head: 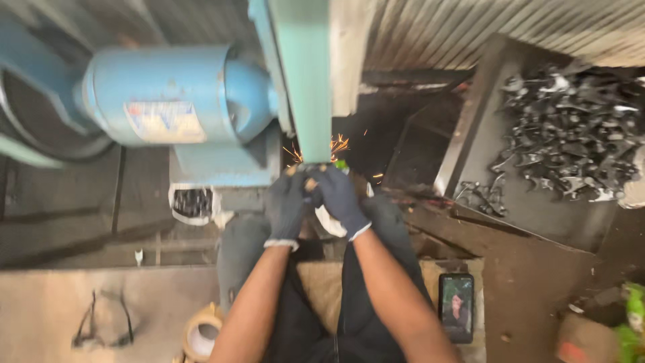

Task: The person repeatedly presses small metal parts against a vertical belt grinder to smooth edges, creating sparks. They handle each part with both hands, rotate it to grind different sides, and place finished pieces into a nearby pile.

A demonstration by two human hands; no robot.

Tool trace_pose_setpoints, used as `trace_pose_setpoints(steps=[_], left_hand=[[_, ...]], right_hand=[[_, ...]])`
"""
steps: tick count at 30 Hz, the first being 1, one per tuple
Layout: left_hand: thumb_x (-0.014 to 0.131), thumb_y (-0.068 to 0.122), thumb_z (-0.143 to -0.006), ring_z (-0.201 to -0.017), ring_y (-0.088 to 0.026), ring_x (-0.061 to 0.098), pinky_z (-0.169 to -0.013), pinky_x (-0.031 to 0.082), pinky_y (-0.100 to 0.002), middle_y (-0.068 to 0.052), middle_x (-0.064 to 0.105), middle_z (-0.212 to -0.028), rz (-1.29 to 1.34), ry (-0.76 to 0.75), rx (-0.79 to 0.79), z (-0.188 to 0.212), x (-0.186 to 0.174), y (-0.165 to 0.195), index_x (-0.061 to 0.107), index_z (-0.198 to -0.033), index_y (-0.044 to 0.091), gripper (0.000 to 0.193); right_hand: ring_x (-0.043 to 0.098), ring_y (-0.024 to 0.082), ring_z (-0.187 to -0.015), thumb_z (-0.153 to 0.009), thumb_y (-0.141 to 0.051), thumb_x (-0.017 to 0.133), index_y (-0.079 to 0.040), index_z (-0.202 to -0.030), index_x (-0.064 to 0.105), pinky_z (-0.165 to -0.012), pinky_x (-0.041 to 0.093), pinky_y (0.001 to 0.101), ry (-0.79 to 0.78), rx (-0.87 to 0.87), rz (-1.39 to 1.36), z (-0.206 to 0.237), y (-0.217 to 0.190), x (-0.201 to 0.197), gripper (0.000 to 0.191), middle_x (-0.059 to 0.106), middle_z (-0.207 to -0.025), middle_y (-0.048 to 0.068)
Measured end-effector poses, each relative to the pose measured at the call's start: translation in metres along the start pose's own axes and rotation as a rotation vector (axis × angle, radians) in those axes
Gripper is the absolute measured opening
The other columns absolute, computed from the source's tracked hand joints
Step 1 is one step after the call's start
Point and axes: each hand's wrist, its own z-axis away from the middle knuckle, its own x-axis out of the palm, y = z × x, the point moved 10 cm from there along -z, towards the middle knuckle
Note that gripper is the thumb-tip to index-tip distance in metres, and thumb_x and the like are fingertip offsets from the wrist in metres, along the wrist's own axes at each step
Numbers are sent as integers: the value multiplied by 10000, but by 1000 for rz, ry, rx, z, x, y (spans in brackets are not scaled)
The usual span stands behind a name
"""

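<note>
Grinding step under way: left hand (pixel 285 202) and right hand (pixel 338 195), both gloved and closed on a small workpiece (pixel 311 183), press it against the belt (pixel 310 101); sparks (pixel 336 144) fly. Next move likely calls for steady pressure and firm grip.

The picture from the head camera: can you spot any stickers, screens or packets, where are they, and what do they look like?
Label: on the side of the blue motor, upper left; a rectangle, pale with blue and reddish patches.
Phone screen: lying flat at lower right, beside the person's right arm; a dark upright rectangle, lit.
Green packet: far right edge, crumpled, bright green, partly cut off.
</note>
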Motion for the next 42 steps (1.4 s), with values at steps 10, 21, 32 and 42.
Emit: trace_pose_setpoints(steps=[10,21,32,42], left_hand=[[659,365,-966,-785,-266,723,-723,530,-394,-185,739,-875,100,-303,132,40,40,58,728,-1019,-10,385],[606,421,-964,-870,-377,726,-743,534,-447,-207,737,-902,-38,1,64,16,5,24,747,-1045,55,400],[662,424,-961,-885,-391,691,-729,521,-472,-187,718,-940,-229,-152,405,48,26,65,744,-984,73,361],[683,330,-937,-704,-146,680,-672,526,-337,-96,741,-809,97,-222,177,32,10,46,766,-1030,44,312]], right_hand=[[698,183,-986,-1035,-198,583,-10,-1202,673,-884,536,331,424,-304,237,72,-67,-64,267,743,-1075,105],[606,94,-786,-1010,-193,616,-46,-1135,722,-711,501,287,152,91,40,19,-29,-17,221,703,-904,26],[650,213,-1065,-971,-143,630,-1,-1152,667,-942,505,333,340,-275,122,65,-56,-62,233,696,-1152,109],[712,307,-905,-1000,-204,611,14,-1054,698,-783,518,386,118,-139,427,49,-50,-39,241,727,-952,193]])
